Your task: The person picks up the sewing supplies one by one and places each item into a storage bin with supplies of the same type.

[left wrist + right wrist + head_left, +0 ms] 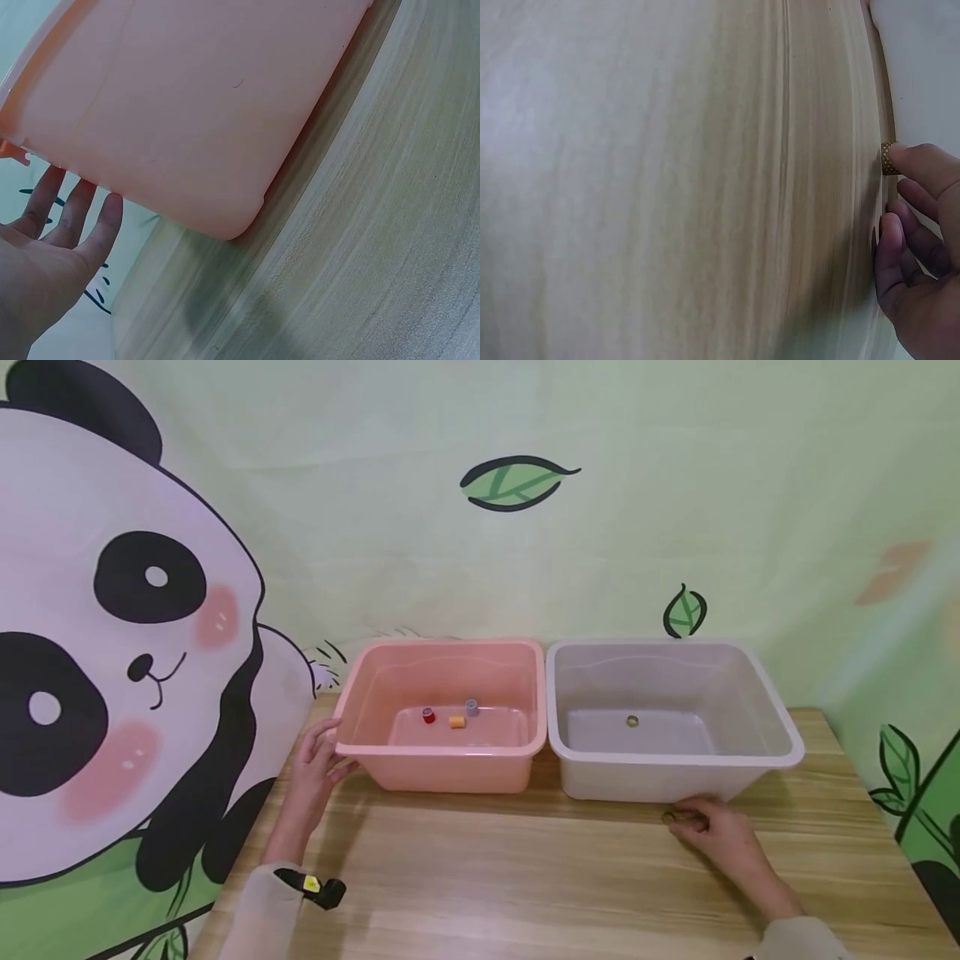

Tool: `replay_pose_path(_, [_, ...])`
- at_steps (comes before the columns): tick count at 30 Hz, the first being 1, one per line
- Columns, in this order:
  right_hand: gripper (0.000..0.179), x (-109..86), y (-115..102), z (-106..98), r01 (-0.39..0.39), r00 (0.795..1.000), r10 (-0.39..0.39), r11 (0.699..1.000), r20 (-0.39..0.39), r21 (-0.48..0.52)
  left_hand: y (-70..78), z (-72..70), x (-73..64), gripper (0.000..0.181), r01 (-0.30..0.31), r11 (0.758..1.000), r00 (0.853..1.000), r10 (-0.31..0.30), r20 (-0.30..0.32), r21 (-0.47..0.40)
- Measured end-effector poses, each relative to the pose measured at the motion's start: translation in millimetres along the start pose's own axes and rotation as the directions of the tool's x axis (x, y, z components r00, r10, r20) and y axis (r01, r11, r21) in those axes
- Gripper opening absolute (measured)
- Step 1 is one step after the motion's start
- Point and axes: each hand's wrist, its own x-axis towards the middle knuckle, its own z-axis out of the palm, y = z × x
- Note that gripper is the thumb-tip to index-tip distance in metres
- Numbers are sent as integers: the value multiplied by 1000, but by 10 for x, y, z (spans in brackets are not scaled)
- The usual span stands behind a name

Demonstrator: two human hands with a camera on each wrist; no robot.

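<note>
My right hand (pixel 720 835) holds a small brass-coloured ring thimble (pixel 889 159) at its fingertips, low in front of the light grey bin (pixel 675 783). Dots cover the thimble's outside. One digit visibly bears on it; whatever opposes that digit is hidden in the right wrist view, and the other fingers are bent. Inside the grey bin lies a similar ring (pixel 632 721). At the far left, my left hand (pixel 315 768) touches the pink bin (pixel 450 770) with its fingertips. That bin contains small red (pixel 428 716), yellow (pixel 457 722) and grey pieces (pixel 471 707) resembling thimbles.
Both bins stand side by side on a wood-grain table (pixel 480 877), close to the backdrop. A printed panda (pixel 217 527) and leaves decorate that cloth (pixel 390 468). A black wrist camera (pixel 322 889) sits on the left sleeve.
</note>
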Motion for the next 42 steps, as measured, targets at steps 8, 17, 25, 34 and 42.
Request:
replay_pose_path(8, [26,-19,-14,25,9,999,-11,999,-41,-46,-22,12,-8,42,-24,1000,1000,25,19,-19])
replay_pose_path(17, [22,25,-17,104,-4,1000,3,1000,-22,-16,9,-38,-30,41,-37,999,999,37,-11,7])
replay_pose_path(25, [24,12,-26,124,-19,999,17,998,-30,-64,-7,-11,-31,46,-45,999,999,45,6,2])
replay_pose_path(34, [23,-3,-64,107,-45,999,45,998,-16,-47,-4,0,-28,45,-33,999,999,33,-5,-18])
replay_pose_path(42, [21,0,-56,95,-51,999,51,998,-7,-32,-5,2,-25,42,-19,1000,1000,19,-18,-25])
